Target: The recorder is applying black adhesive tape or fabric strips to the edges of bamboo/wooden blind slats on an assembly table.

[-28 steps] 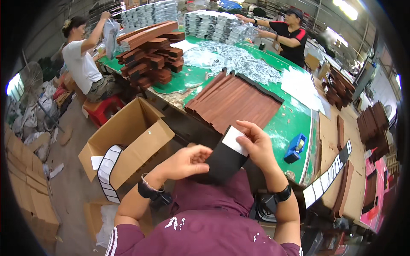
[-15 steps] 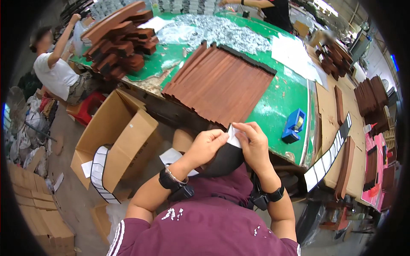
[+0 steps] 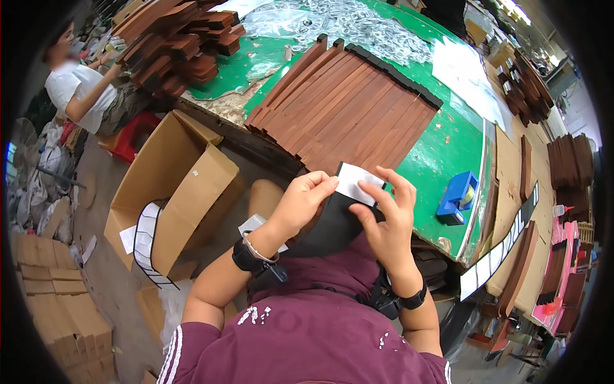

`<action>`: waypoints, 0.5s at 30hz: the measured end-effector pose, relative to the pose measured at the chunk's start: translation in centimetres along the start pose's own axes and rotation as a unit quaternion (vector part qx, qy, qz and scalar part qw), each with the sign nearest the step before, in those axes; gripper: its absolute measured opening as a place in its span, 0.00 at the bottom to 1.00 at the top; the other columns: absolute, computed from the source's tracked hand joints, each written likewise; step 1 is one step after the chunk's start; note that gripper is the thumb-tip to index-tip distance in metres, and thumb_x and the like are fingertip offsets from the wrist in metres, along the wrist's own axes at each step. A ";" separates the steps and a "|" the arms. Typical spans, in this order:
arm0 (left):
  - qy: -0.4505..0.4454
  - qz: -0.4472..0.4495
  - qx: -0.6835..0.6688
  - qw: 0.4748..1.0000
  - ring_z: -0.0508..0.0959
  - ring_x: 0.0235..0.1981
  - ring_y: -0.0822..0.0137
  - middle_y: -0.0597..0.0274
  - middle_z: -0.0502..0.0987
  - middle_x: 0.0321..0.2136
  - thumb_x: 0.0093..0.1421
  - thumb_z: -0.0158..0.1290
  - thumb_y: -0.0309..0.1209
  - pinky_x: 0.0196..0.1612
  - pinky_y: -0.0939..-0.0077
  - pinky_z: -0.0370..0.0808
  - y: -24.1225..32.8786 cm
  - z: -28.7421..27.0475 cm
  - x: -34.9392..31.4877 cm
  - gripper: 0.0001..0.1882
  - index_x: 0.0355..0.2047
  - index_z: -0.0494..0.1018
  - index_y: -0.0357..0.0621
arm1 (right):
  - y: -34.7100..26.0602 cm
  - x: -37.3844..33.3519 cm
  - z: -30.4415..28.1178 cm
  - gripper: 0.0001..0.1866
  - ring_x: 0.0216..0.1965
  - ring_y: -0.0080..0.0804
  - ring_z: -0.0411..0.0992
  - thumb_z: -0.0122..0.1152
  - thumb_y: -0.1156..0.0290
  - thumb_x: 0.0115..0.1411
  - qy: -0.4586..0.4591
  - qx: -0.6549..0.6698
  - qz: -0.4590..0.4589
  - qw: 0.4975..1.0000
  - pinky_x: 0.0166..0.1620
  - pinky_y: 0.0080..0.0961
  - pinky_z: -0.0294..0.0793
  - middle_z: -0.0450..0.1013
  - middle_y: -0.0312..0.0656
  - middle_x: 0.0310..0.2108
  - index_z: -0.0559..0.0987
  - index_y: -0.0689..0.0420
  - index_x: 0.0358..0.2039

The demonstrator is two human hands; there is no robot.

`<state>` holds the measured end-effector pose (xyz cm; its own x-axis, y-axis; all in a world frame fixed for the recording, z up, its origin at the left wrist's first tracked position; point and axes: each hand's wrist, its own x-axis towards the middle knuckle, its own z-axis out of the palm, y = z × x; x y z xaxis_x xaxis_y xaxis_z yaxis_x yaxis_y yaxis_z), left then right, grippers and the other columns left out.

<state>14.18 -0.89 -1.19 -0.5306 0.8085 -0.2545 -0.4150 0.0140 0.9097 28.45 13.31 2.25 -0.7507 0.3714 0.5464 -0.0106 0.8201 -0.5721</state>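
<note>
In front of my lap is a dark black sheet-like piece (image 3: pixel 332 221) with a white paper-like patch (image 3: pixel 357 184) at its far end. My left hand (image 3: pixel 306 201) pinches the left edge of this piece between thumb and fingers. On the other side, my right hand (image 3: pixel 391 217) has its fingers apart and curved, the index finger at the white patch and the thumb near the black part. Just beyond both hands lies a row of reddish-brown wooden slats (image 3: pixel 345 102) with black far ends, side by side on a green tabletop (image 3: pixel 425 176).
A blue tape dispenser (image 3: pixel 456 198) stands at the table's right. An open cardboard box (image 3: pixel 198 205) sits left, a white strip with black lines (image 3: pixel 146 237) hanging from it. A similar strip (image 3: pixel 502 256) lies right. Stacked wood (image 3: pixel 185 45) and a seated person (image 3: pixel 80 93) are far left.
My right hand has opened and drawn slightly away from the left. More of the white patch shows, now lying flatter. The view has shifted; the seated person's raised arm has come down.
</note>
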 end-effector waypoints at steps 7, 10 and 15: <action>0.001 0.009 -0.162 0.987 0.69 0.26 0.85 0.74 0.73 0.25 0.72 0.51 0.34 0.28 0.88 0.65 -0.3 3.6 -0.6 0.11 0.33 0.76 0.43 | -0.6 -0.6 -0.1 0.18 0.46 0.43 0.71 0.76 0.70 0.43 -0.022 -0.009 -0.063 0.998 0.48 0.38 0.69 0.75 0.39 0.43 0.82 0.56 0.37; -0.038 -0.012 -0.044 0.998 0.69 0.29 0.84 0.73 0.74 0.28 0.71 0.51 0.34 0.31 0.87 0.66 -0.1 3.9 -0.9 0.11 0.34 0.76 0.42 | -0.6 -1.4 -0.8 0.15 0.44 0.43 0.71 0.75 0.73 0.44 -0.036 -0.010 -0.057 0.998 0.47 0.37 0.69 0.74 0.39 0.42 0.81 0.56 0.33; -0.035 0.037 -0.010 0.999 0.65 0.25 0.85 0.77 0.72 0.27 0.71 0.52 0.36 0.27 0.87 0.63 -3.2 3.6 1.2 0.11 0.35 0.75 0.43 | -0.5 -2.7 -1.9 0.11 0.43 0.42 0.71 0.72 0.78 0.43 -0.046 0.039 -0.073 0.996 0.46 0.37 0.69 0.75 0.39 0.41 0.79 0.55 0.28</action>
<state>17.49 2.14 -3.23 -0.5076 0.8461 -0.1626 -0.3914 -0.0583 0.9184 31.74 12.68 2.18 -0.7944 0.2070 0.5710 -0.1722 0.8248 -0.5385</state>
